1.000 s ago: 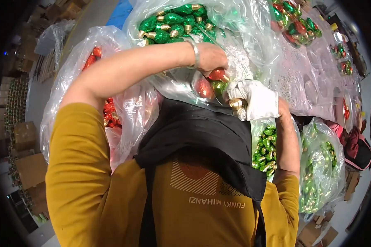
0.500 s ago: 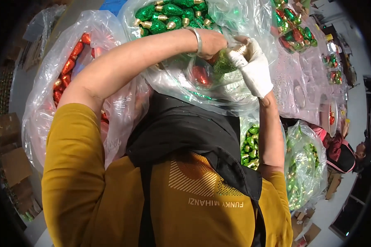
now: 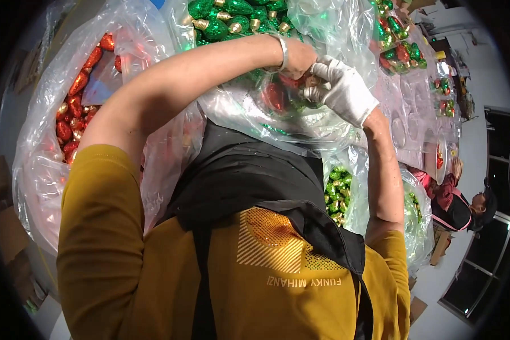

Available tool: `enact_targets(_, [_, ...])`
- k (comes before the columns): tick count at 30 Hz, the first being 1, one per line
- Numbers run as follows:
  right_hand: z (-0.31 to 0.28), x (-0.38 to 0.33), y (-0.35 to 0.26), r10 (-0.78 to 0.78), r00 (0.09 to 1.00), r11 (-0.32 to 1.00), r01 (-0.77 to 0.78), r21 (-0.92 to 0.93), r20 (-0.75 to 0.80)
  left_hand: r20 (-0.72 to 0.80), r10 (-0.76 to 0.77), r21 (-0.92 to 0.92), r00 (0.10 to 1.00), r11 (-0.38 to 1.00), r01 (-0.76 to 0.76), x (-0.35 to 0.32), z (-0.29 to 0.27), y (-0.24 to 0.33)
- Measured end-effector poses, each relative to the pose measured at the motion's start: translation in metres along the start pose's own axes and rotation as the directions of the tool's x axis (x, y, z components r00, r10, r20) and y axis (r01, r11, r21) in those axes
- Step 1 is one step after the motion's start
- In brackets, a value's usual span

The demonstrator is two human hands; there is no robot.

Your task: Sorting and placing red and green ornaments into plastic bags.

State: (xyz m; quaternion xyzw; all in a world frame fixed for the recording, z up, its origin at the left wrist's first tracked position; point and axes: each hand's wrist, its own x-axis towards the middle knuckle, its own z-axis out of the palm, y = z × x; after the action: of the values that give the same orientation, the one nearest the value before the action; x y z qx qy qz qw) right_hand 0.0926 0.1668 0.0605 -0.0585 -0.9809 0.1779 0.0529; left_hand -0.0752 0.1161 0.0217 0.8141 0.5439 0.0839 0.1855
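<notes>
My left hand [image 3: 298, 58], bare with a pale bracelet at the wrist, is bent inward with its fingers curled down and mostly hidden. Against it, my right hand [image 3: 344, 90] in a white glove has its fingers closed in a pinch. Whatever lies between the fingertips is too small and covered to name. Just below the hands, a glittery red bulb-shaped ornament [image 3: 273, 96] shows through clear plastic, with more red under the left fingers. Beyond my left forearm, glittery green bulb ornaments [image 3: 236, 24] with gold caps fill a clear plastic bag [image 3: 317, 21].
On the left stands a plastic bag [image 3: 37, 164] of red ornaments [image 3: 76, 85]. Lighter green ornaments [image 3: 338, 190] sit by my right forearm. Clear molded trays [image 3: 405, 107] and mixed red and green ornaments [image 3: 402, 52] extend right. Another person [image 3: 453, 207] is at the far right.
The light green ornament seen between my hands is now largely out of sight. My right hand has turned, its fingers curling nearer the left. My left wrist has shifted slightly right.
</notes>
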Motion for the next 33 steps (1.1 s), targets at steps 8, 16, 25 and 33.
enact_targets(8, [0.0,-0.003,0.003,0.327,0.942,0.945,-0.327,-0.016,0.072,-0.462,0.043,0.029,0.886,0.999,-0.033,-0.082,0.01,0.015])
enact_targets(16, [0.012,0.003,0.006,0.142,0.974,0.989,-0.134,0.056,-0.176,-0.551,0.125,-0.085,0.825,0.975,-0.205,-0.094,0.027,0.011])
enact_targets(25, [0.014,0.017,0.015,-0.138,0.966,0.99,0.135,-0.029,-0.22,-0.566,0.143,-0.092,0.812,0.968,-0.235,-0.096,0.023,0.013])
enact_targets(33, [0.015,0.035,0.015,0.39,0.918,0.902,-0.397,0.169,0.07,-0.512,0.113,-0.091,0.851,0.979,-0.185,-0.099,0.022,0.023])
